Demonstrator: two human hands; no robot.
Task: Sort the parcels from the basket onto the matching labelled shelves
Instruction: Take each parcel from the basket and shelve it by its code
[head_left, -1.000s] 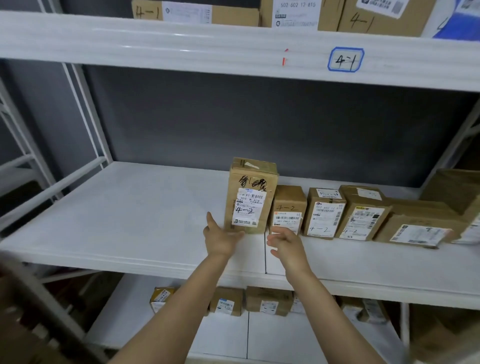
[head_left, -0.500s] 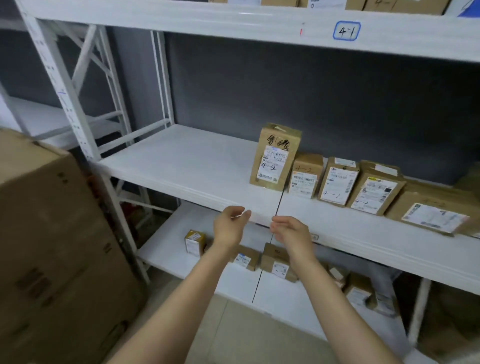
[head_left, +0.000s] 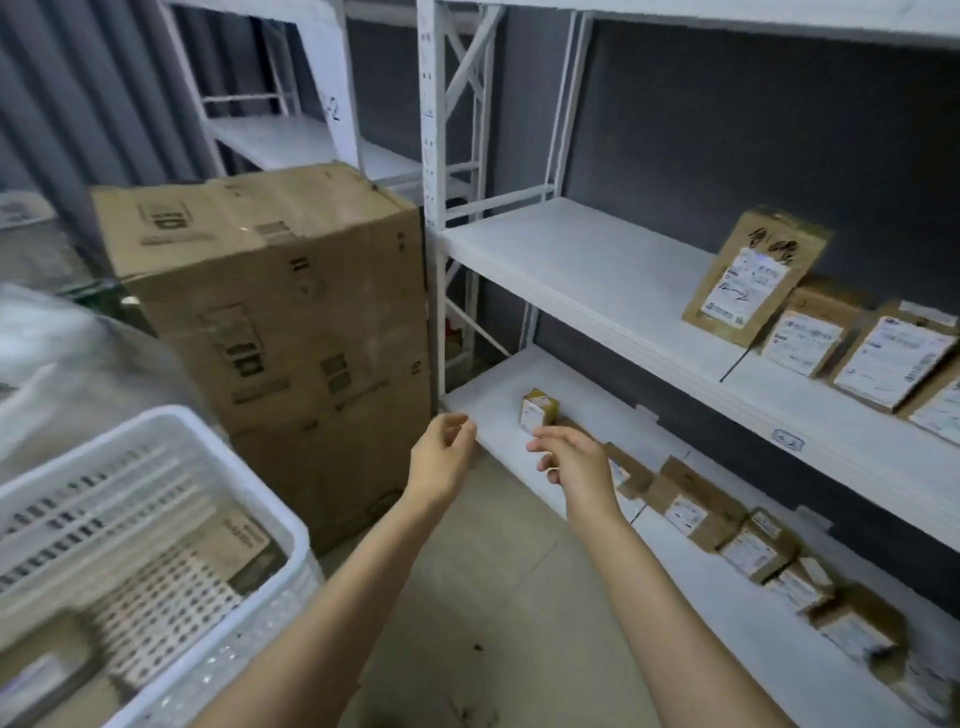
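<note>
Just one cam here, wide-angle, riding on the person's head and looking forward and down. It's standing close to the shelves (head_left: 571, 260), which are filling the right side of the frame, and it's catching the basket (head_left: 166, 418) at lower left.

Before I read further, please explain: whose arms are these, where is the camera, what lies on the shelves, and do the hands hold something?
No machine: they are a person's, seen from a camera worn on the head, looking down. The left hand and right hand are relaxed and hold nothing. At lower left is a white basket with parcels, beside it a big cardboard box. The middle shelf carries labelled parcels; the lower shelf a row of smaller ones.
</note>
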